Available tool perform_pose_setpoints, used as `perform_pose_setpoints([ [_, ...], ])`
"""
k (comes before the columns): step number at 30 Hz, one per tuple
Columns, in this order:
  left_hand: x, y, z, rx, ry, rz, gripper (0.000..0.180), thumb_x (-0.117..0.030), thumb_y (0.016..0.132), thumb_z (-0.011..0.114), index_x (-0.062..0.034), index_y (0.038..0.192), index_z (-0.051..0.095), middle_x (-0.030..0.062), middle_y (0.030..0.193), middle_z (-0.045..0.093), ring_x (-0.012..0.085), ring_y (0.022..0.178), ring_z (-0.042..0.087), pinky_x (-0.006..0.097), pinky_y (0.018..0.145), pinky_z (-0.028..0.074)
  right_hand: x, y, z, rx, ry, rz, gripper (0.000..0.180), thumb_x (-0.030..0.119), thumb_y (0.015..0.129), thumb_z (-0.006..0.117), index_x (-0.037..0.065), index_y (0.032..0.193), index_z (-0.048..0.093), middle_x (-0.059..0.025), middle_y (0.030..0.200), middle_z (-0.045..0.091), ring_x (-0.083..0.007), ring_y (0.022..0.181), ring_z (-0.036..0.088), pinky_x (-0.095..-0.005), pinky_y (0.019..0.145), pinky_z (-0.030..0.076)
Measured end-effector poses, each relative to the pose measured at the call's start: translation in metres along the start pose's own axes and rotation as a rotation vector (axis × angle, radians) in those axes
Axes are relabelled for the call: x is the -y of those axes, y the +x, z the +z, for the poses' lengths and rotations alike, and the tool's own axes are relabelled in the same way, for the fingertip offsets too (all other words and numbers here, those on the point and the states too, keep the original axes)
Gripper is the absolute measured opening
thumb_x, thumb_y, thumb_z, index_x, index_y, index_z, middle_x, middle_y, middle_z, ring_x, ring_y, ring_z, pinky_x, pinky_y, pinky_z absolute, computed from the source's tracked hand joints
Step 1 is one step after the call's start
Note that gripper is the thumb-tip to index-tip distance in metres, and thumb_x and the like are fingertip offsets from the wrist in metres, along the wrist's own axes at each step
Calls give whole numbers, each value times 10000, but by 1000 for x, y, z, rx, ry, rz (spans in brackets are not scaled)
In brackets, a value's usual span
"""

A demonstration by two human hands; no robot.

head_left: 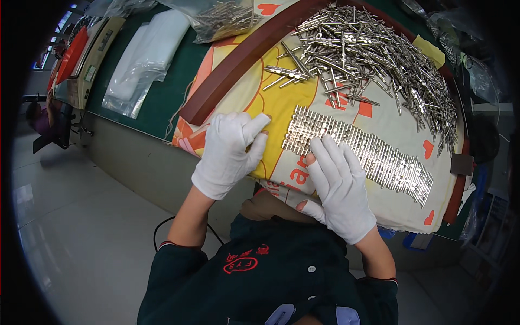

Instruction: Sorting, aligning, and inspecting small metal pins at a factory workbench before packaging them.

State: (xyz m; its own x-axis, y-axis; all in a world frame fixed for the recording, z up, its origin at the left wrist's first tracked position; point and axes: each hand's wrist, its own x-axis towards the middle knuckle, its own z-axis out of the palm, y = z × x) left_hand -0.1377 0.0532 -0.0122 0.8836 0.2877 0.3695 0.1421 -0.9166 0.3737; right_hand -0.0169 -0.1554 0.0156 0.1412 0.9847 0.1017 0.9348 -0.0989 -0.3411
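My left hand (230, 154), in a white glove, hovers over the yellow part of the cloth, left of a neat row of metal pins. Its fingers are curled, with index finger and thumb close together; whatever they may hold does not show. My right hand (341, 189), gloved too with bare fingertips showing, lies with fingers stretched out at the near edge of the row. The row of shiny stepped metal pins (357, 149) lies side by side, slanting down to the right. Beyond it sits a large loose heap of similar pins (368, 54).
A dark red wooden frame (233, 67) borders the printed cloth (292, 173). Clear plastic bags (143, 62) lie on the green table at left, and a bag of metal pins (225, 19) stands behind the frame. Another person (46, 119) is at far left.
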Motion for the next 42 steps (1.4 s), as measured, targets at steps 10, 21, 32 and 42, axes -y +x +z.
perform_pose_setpoints([
  [10,1,0,1,-1,-14,-11,285,-28,774,673,-87,1049,634,51,728,522,233,685,518,356,683,388,0,8,4,48,-46,-25,816,447,703,721,-86,1267,470,-225,1411,404,-373,1338,358,-508,1106,275],
  [21,-2,-3,-7,-22,13,104,378,-36,725,687,-100,1094,633,58,832,536,245,736,526,370,733,405,-2,11,-6,43,-45,-28,780,422,700,726,-83,1246,492,-230,1408,410,-376,1332,367,-506,1104,284],
  [32,-34,4,-18,513,-186,296,716,-325,813,632,-47,1420,374,177,1411,445,368,1326,411,488,1101,318,1,-3,-2,42,-47,-34,762,399,708,730,-95,1238,495,-247,1380,424,-383,1321,379,-512,1101,292],
  [42,-31,1,-19,509,-169,218,779,-391,730,697,13,1344,440,195,1434,402,347,1339,384,466,1114,304,5,10,4,46,-70,-25,668,422,761,700,-77,1175,539,-230,1322,474,-356,1310,400,-500,1097,300],
])
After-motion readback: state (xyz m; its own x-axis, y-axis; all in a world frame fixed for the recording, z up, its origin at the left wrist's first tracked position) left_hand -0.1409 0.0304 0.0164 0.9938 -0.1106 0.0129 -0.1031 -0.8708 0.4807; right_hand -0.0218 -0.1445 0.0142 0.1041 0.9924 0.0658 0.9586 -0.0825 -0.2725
